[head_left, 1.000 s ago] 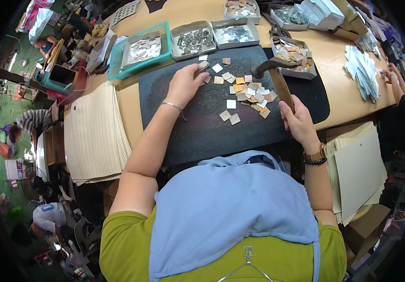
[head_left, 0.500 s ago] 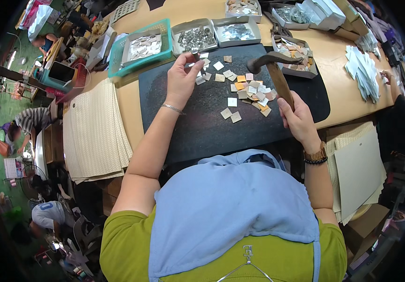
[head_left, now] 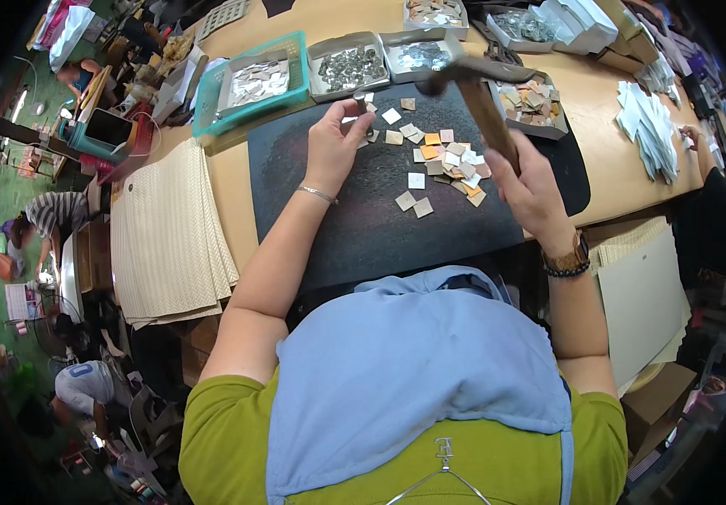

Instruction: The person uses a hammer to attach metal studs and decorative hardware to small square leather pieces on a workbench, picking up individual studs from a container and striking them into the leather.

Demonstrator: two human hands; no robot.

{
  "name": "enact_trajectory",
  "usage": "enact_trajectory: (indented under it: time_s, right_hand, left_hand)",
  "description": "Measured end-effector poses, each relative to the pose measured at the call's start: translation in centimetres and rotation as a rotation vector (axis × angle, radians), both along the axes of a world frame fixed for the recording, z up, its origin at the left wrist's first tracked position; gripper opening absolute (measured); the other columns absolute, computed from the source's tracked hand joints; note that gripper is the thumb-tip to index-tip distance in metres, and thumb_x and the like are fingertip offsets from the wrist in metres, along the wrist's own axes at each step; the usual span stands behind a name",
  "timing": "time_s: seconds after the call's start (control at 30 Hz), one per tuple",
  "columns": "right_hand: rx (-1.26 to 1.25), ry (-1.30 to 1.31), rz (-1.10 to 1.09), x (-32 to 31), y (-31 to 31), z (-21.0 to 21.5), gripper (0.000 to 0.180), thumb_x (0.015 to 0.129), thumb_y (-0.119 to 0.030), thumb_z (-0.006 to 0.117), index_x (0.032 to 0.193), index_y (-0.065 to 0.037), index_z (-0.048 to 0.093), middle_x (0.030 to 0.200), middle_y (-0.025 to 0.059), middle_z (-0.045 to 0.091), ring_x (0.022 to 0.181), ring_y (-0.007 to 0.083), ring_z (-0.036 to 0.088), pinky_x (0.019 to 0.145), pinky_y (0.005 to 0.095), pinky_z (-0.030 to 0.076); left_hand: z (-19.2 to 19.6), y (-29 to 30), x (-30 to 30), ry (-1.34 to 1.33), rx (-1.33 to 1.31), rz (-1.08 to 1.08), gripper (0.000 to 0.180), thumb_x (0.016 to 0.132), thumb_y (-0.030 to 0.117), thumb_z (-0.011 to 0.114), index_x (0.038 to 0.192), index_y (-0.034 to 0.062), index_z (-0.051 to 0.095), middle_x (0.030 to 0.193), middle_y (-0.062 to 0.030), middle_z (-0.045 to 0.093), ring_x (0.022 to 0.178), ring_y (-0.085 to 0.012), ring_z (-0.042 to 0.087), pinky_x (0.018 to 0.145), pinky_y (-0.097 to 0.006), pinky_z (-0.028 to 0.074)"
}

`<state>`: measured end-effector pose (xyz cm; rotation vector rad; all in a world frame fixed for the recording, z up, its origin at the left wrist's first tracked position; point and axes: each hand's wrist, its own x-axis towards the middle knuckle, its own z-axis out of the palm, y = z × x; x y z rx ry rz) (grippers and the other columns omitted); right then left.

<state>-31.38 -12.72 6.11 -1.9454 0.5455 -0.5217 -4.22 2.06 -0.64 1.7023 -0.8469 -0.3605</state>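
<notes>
My right hand (head_left: 534, 187) is wrapped round the wooden handle of a hammer (head_left: 487, 118), its dark metal head raised over the far side of the black mat (head_left: 346, 244). At the mat's far left, my left hand (head_left: 334, 145) pinches a short metal rod like a punch (head_left: 359, 102), held upright. Its lower end is partly hidden by the fingers, and I cannot tell what lies under it. Small white, beige and orange square pieces (head_left: 455, 162) lie in a loose heap between my hands, with several single squares scattered around.
Beyond the mat stand a teal basket (head_left: 203, 109) with a box of pale pieces, and trays of small metal parts (head_left: 346, 69). Another box of squares (head_left: 531, 101) sits behind the hammer. Textured sheets (head_left: 169, 236) are stacked at left. Another person's hand (head_left: 693, 137) is at far right.
My right hand has lifted the hammer, so its head is higher and farther from the mat. My left hand has shifted slightly right, still pinching the rod.
</notes>
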Motion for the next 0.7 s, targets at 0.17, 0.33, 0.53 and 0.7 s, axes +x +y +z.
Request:
enact_trajectory:
  time_s: [0.17, 0.33, 0.53, 0.7]
  right_hand:
    - [0.105, -0.437, 0.120, 5.1, 1.6, 3.0, 0.030, 0.106, -0.024, 0.065, 0.124, -0.001, 0.057, 0.080, 0.0014, 0.059, 0.070, 0.0103, 0.052, 0.065, 0.0297, 0.047]
    - [-0.299, 0.217, 0.229, 6.3, 0.7, 3.2, 0.031, 0.107, -0.028, 0.059, 0.115, 0.002, 0.054, 0.084, 0.0227, 0.065, 0.074, 0.0343, 0.064, 0.069, 0.0434, 0.050]
    - [-0.154, 0.185, 0.151, 4.6, 0.6, 3.1, 0.040, 0.107, -0.035, 0.060, 0.114, 0.004, 0.058, 0.081, 0.0206, 0.067, 0.074, 0.0329, 0.065, 0.070, 0.0423, 0.051]
    - [-0.075, 0.200, 0.120, 3.7, 0.5, 2.1, 0.042, 0.107, -0.036, 0.060, 0.119, 0.004, 0.060, 0.078, 0.0157, 0.064, 0.072, 0.0242, 0.061, 0.070, 0.0390, 0.050]
  left_hand:
    - [-1.3, -0.3, 0.2, -0.073, -0.056, -0.046, 0.025, 0.099, 0.015, 0.076, 0.118, -0.0004, 0.070, 0.107, -0.0040, 0.076, 0.093, -0.0091, 0.071, 0.079, -0.026, 0.058]
    - [-0.8, -0.2, 0.0, -0.191, -0.013, -0.053, 0.026, 0.101, 0.021, 0.073, 0.112, -0.0005, 0.066, 0.098, -0.0113, 0.077, 0.091, -0.0198, 0.077, 0.075, -0.033, 0.060]
    - [-1.3, 0.1, 1.4, -0.025, -0.094, 0.054, 0.023, 0.106, 0.024, 0.065, 0.112, 0.0019, 0.064, 0.097, -0.0087, 0.075, 0.085, -0.0145, 0.073, 0.072, -0.030, 0.056]
    - [-1.4, 0.6, 2.7, 0.089, -0.108, 0.001, 0.019, 0.111, 0.024, 0.056, 0.118, 0.0060, 0.055, 0.102, -0.0051, 0.074, 0.087, -0.0099, 0.071, 0.071, -0.024, 0.056]
